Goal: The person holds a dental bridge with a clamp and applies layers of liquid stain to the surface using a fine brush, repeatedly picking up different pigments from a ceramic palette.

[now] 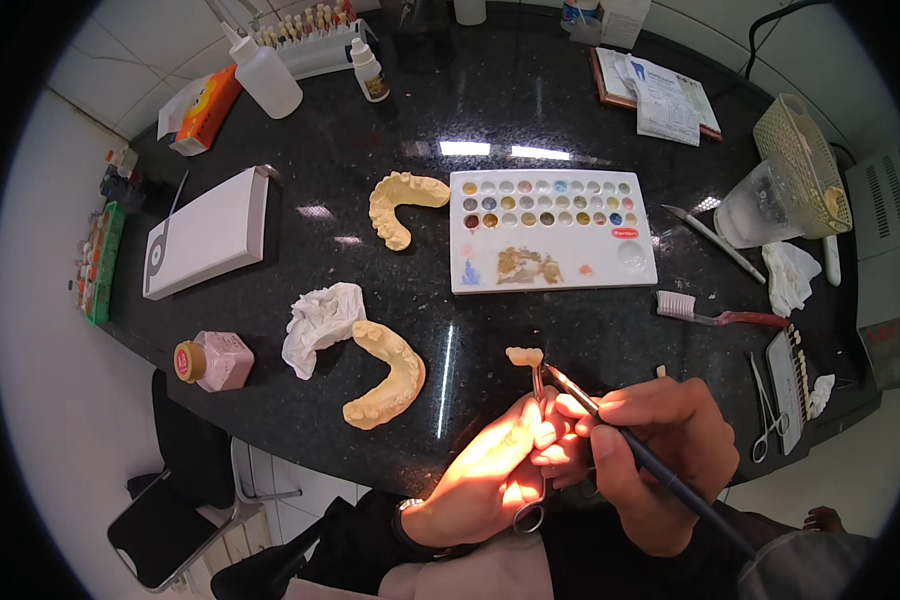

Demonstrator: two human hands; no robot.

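Nearest the camera, the right hand (660, 455) grasped a slim dark brush (685, 492), its tip just beside a small tooth-coloured dental piece (524, 356). That piece sat at the end of slender metal forceps (539, 381) gripped in the left hand (495, 460), just beyond it. Farther ahead of both hands lay a white palette (480, 245) — three rows of round wells (543, 204) held many colours, with a brown smear (528, 265) below them. Ahead and right of the hands stood a clear cup (755, 210), contents too indistinct to tell, beside a woven basket (782, 125). Left of the hands, a lidded jar (226, 362) held something pink — powder or liquid, impossible to tell.
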